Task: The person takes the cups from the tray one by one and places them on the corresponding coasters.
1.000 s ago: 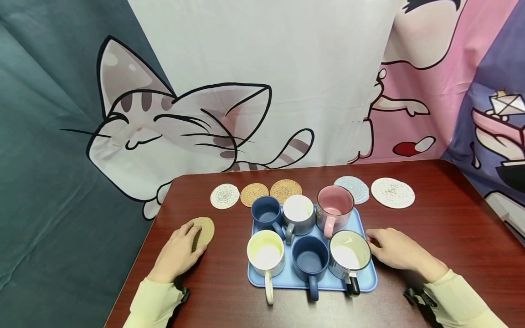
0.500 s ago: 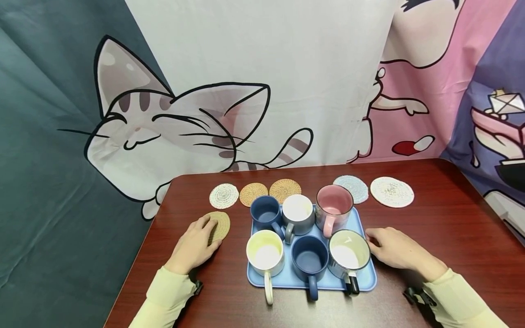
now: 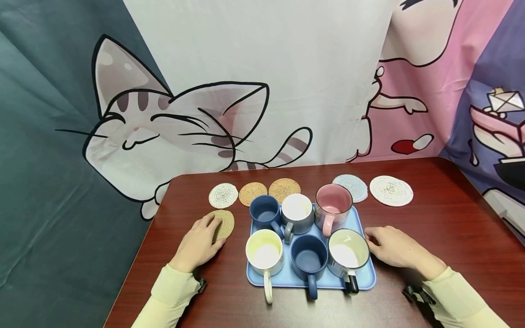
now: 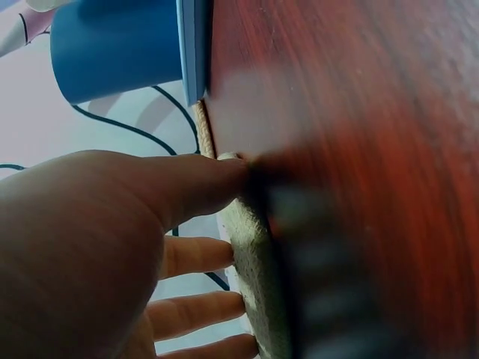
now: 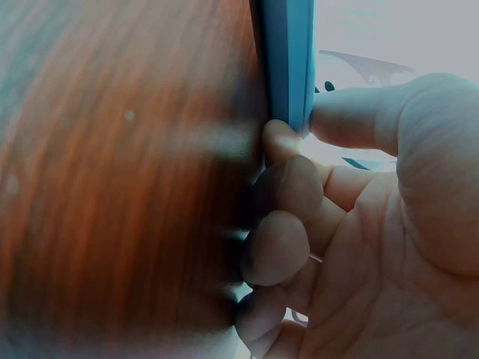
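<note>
Between my hands on the dark red surface (image 3: 447,209) sits the blue tray (image 3: 366,278), right of the olive coaster (image 3: 225,225). It carries a rear blue mug (image 3: 264,212), a gray mug (image 3: 302,224) and a pink mug (image 3: 334,202); nearer me, a yellow mug (image 3: 264,259), a front blue mug (image 3: 308,260) and a black-handled mug (image 3: 348,255). A small white coaster (image 3: 223,196), two tan coasters (image 3: 285,189), a pale blue coaster (image 3: 352,187) and a large white coaster (image 3: 391,191) lie by the far edge. The olive coaster lies near the left edge, round, alike every way; the tray's long axis runs left to right, its front handles pointing at me. My left hand (image 3: 198,242) rests on the coaster, fingers fairly straight and spread; my right hand (image 3: 398,249) pinches the tray's right edge.
</note>
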A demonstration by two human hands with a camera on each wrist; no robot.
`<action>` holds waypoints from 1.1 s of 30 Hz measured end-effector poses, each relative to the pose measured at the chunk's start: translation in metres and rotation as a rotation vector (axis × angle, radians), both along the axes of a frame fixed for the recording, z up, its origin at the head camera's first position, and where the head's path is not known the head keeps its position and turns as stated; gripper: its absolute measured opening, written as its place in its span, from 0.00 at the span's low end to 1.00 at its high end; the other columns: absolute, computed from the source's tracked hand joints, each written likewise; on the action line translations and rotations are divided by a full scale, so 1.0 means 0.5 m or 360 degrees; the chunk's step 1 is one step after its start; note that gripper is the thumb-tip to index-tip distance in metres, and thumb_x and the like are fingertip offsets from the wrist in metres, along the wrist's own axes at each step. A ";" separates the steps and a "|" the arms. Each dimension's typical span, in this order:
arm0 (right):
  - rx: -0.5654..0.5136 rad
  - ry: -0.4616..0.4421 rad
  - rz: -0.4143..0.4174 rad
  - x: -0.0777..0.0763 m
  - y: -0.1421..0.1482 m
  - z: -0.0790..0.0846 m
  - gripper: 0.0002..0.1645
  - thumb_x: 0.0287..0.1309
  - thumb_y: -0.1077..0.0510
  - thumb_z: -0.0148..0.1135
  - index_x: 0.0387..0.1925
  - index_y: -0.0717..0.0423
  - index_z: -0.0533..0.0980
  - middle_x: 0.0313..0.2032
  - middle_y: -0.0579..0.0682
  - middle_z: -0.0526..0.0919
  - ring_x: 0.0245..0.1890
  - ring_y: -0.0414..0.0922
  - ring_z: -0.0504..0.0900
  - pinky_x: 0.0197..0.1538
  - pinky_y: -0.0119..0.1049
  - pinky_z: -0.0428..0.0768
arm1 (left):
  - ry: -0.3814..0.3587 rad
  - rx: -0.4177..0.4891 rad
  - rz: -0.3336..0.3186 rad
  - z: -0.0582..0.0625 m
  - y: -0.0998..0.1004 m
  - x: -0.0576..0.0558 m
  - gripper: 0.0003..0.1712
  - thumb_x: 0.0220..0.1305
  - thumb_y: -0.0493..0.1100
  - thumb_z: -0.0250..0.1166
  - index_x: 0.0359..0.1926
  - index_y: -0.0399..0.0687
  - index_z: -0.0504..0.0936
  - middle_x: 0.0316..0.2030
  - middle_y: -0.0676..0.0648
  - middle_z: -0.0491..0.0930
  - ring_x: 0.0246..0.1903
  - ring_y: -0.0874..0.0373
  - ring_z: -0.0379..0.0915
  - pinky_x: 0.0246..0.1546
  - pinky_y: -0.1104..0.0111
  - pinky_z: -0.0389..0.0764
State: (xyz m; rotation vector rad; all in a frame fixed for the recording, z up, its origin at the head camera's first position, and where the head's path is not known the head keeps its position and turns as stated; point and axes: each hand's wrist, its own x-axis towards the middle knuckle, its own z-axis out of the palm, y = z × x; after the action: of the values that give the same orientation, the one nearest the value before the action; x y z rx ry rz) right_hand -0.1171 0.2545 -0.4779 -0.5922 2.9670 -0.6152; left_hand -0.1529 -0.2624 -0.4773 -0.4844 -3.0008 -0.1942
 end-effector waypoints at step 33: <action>-0.0006 -0.0018 -0.0009 0.003 -0.001 0.005 0.19 0.65 0.59 0.63 0.21 0.40 0.68 0.18 0.35 0.62 0.21 0.32 0.62 0.28 0.29 0.64 | -0.0173 0.0920 -0.0186 0.020 0.101 0.147 0.17 0.63 0.44 0.74 0.51 0.62 0.81 0.37 0.63 0.84 0.33 0.72 0.79 0.34 0.71 0.81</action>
State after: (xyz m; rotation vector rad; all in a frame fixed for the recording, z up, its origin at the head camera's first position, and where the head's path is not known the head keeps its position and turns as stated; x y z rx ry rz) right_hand -0.1158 0.2539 -0.4754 -0.5792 2.9588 -0.6224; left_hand -0.0794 -0.2118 -0.4671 -0.5881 -2.8146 -1.0826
